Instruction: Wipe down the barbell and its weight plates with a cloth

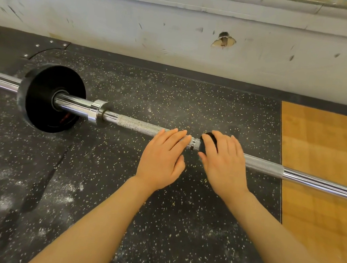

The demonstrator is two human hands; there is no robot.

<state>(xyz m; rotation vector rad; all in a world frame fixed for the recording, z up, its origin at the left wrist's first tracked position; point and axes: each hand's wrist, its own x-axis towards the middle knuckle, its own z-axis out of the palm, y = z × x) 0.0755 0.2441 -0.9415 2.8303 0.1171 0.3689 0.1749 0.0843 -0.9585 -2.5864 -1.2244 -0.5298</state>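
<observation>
A chrome barbell (pixel 138 125) lies across the black speckled rubber floor, running from the left edge down to the right edge. One black weight plate (pixel 40 96) sits on its left sleeve, with a chrome collar (pixel 96 110) inboard of it. My left hand (pixel 163 158) lies flat with straight fingers resting on the knurled shaft. Just to its right, my right hand (pixel 223 160) presses a dark cloth (pixel 207 142) onto the shaft, fingers draped over it. Most of the cloth is hidden under that hand.
A scuffed white wall (pixel 180 28) with a chipped hole runs behind the bar. A wooden platform panel (pixel 326 148) lies at the right under the bar. White chalk dust marks the rubber floor (pixel 42 192) at the lower left.
</observation>
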